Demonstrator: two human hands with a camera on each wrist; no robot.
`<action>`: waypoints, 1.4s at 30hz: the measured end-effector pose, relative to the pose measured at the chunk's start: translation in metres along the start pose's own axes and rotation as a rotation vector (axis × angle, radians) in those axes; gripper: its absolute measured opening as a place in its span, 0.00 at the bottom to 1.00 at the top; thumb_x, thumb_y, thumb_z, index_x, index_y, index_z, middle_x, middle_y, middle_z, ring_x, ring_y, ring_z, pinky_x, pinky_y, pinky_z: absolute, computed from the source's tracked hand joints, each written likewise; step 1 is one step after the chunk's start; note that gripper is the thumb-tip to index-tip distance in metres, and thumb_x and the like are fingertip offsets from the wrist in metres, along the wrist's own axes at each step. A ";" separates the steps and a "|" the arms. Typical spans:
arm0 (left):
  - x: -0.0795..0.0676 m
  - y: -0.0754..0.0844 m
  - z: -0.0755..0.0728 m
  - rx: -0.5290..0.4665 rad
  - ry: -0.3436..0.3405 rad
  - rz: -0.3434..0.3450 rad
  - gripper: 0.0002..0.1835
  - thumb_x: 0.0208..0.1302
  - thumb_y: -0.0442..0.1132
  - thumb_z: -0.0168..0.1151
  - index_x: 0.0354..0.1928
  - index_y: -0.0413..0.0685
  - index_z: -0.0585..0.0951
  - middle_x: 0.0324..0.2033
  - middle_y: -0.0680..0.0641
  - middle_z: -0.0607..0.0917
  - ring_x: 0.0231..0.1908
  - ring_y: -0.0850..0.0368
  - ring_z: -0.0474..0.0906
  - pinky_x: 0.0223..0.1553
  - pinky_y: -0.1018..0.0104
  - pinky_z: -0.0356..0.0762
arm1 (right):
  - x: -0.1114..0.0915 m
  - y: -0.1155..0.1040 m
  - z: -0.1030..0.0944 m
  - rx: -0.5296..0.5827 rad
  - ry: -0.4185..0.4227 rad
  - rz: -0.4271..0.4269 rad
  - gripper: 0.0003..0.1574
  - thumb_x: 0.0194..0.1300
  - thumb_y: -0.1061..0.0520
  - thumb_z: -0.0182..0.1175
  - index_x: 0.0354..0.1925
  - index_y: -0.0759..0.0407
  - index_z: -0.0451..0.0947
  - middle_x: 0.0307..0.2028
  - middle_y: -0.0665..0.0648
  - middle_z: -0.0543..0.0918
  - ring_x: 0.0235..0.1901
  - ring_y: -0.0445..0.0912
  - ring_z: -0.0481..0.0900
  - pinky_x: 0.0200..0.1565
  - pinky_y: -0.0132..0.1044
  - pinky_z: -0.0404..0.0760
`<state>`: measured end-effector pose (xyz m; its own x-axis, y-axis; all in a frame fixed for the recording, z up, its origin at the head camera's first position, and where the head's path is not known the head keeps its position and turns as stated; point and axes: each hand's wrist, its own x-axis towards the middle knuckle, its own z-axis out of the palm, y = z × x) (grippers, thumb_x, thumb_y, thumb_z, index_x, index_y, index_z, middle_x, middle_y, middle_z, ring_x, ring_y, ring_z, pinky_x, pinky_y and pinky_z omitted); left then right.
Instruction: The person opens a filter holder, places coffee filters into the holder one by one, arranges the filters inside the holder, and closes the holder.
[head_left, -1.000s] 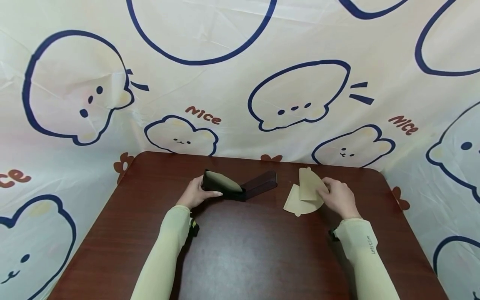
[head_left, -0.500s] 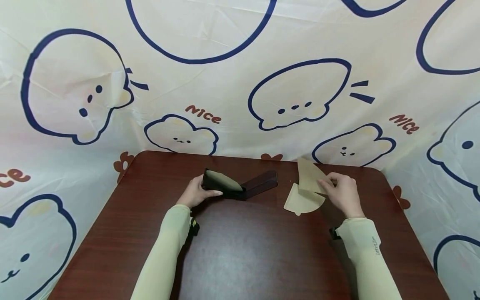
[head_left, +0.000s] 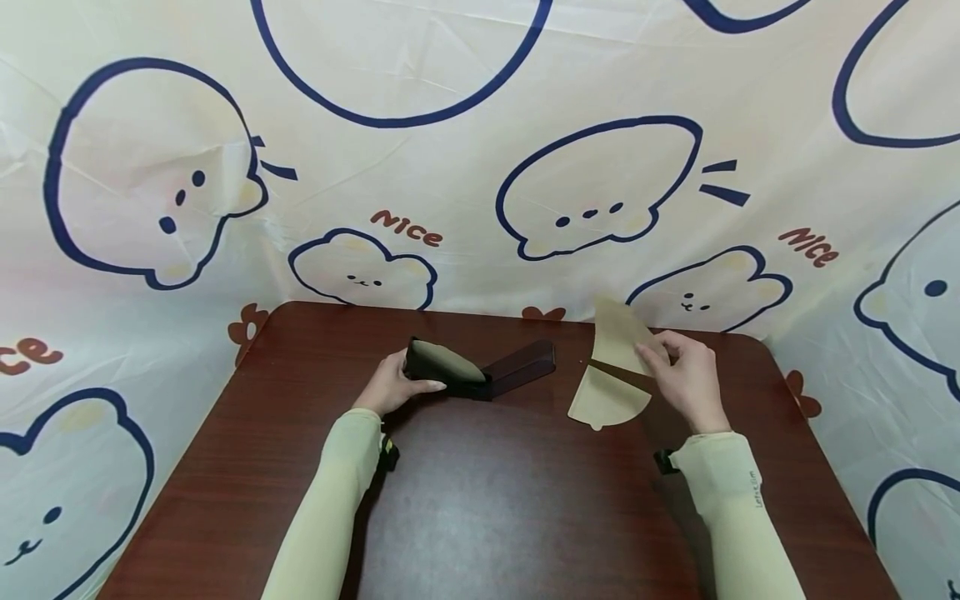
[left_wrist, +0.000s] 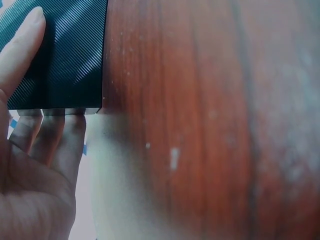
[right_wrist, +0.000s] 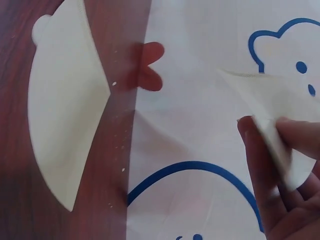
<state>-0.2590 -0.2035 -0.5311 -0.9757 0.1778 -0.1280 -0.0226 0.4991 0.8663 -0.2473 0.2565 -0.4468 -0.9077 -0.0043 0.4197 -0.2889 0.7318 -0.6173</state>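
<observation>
A red-brown wooden table (head_left: 487, 533) with rounded far corners reaches to a pale, creased cloth (head_left: 450, 175) that hangs behind it and along both sides. Blue-outlined bears (head_left: 363, 267), brown-red flowers (head_left: 251, 316) and the word "Nice" (head_left: 407, 229) are printed on it. Light leaves a soft, greyish sheen (head_left: 465, 483) on the wood's middle.

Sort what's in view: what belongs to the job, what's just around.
Apparently the job's:
paper filter pinched by the right hand
second paper filter, lying flat
dark ribbed box gripped by the left hand

Just around:
brown table
cartoon-printed backdrop
</observation>
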 end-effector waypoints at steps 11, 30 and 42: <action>0.000 0.000 0.000 0.001 0.001 -0.006 0.36 0.58 0.52 0.79 0.68 0.54 0.77 0.66 0.47 0.80 0.71 0.46 0.71 0.69 0.42 0.71 | 0.004 -0.025 -0.006 0.057 0.036 -0.015 0.19 0.69 0.56 0.70 0.25 0.59 0.74 0.16 0.53 0.70 0.18 0.41 0.63 0.24 0.33 0.62; 0.001 0.000 0.001 0.002 0.023 0.002 0.32 0.56 0.53 0.81 0.61 0.56 0.80 0.61 0.49 0.84 0.65 0.48 0.75 0.67 0.44 0.73 | 0.019 -0.074 0.005 0.180 -0.028 -0.088 0.06 0.68 0.58 0.70 0.36 0.61 0.85 0.28 0.60 0.89 0.22 0.42 0.76 0.25 0.27 0.74; 0.002 -0.002 0.001 0.006 0.013 0.015 0.35 0.56 0.53 0.80 0.65 0.56 0.78 0.63 0.49 0.82 0.68 0.47 0.73 0.69 0.43 0.71 | 0.024 -0.092 0.017 0.233 -0.049 -0.096 0.19 0.69 0.54 0.70 0.25 0.58 0.76 0.19 0.54 0.72 0.20 0.45 0.66 0.22 0.32 0.63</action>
<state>-0.2608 -0.2034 -0.5335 -0.9787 0.1740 -0.1087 -0.0069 0.5019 0.8649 -0.2478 0.1774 -0.3905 -0.8845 -0.1036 0.4548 -0.4320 0.5500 -0.7148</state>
